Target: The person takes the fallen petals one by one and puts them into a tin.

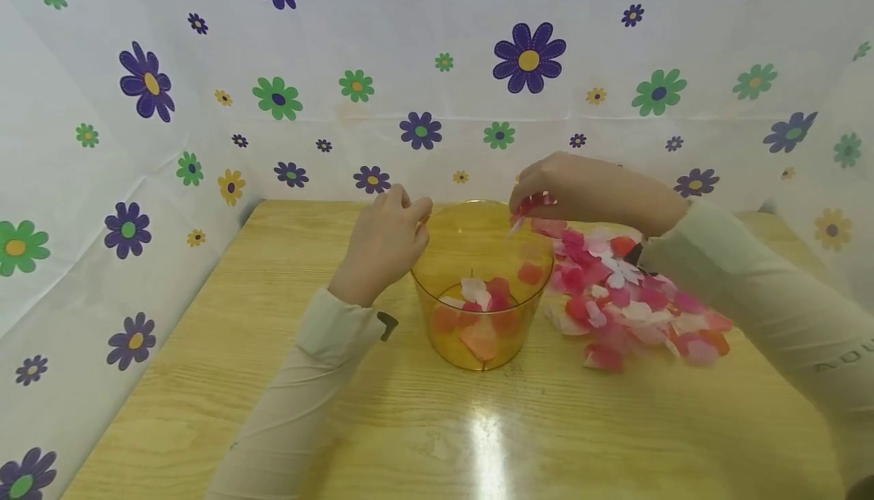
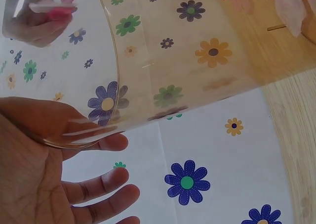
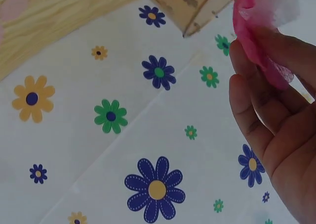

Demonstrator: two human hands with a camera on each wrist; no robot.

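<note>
A see-through amber plastic bucket point(image 1: 464, 250) stands upright on the table, with several pink, red and white petals point(image 1: 481, 339) at its bottom. My left hand point(image 1: 389, 238) holds its rim at the left side. The left wrist view shows thumb and index finger pinching the rim while the other fingers spread outside the wall. Over the right part of the rim is my right hand point(image 1: 563, 181). Between its thumb and fingers it pinches pink and white fabric petals point(image 3: 259, 33).
To the right of the bucket, under the right forearm, lies a loose heap of pink, red and white petals point(image 1: 635, 310). The wooden table point(image 1: 410, 424) meets a white cloth point(image 1: 328, 37) printed with flowers behind and at both sides.
</note>
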